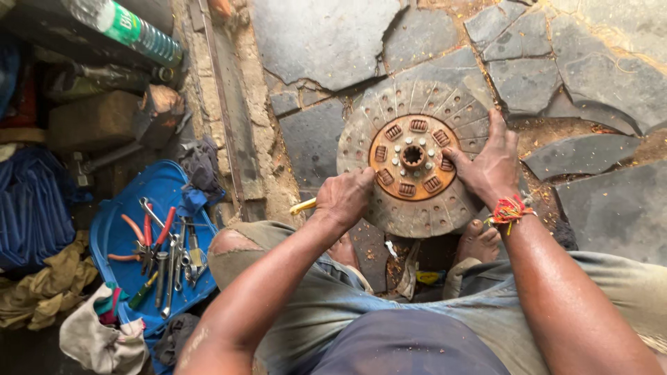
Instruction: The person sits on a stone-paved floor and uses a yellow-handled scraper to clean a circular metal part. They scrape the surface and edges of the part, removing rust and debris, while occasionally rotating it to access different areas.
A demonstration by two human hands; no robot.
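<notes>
A worn clutch disc (414, 161) lies flat on the cracked stone floor (326, 42), just in front of the person's bare feet (478, 241), so it sits within easy reach of both arms while the person squats over it. Its rusty orange hub (413, 157), ringed with spring windows, faces up, which leaves the centre plate open to work from above.

The left hand (345, 197) is closed into a fist at the disc's near left edge, gripping a tool with a yellow handle (303, 205) whose end sticks out toward the left; the working end is hidden under the hand, so what kind of tool it is cannot be told. The right hand (490, 165) is spread fairly wide and lies flat on the disc's right side, fingers reaching over the outer friction ring and the thumb touching the rim of the hub, apparently pressing the disc down to steady it. A red and yellow thread band (511, 208) is tied round that wrist.

Well apart to the left, beyond a stone kerb, a blue tray (163, 191) holds pliers with red handles (154, 232) and several spanners (170, 274), kept together within arm's reach. Rags (42, 285) lie beside the tray, and a plastic bottle (132, 28) rests near the far left corner.
</notes>
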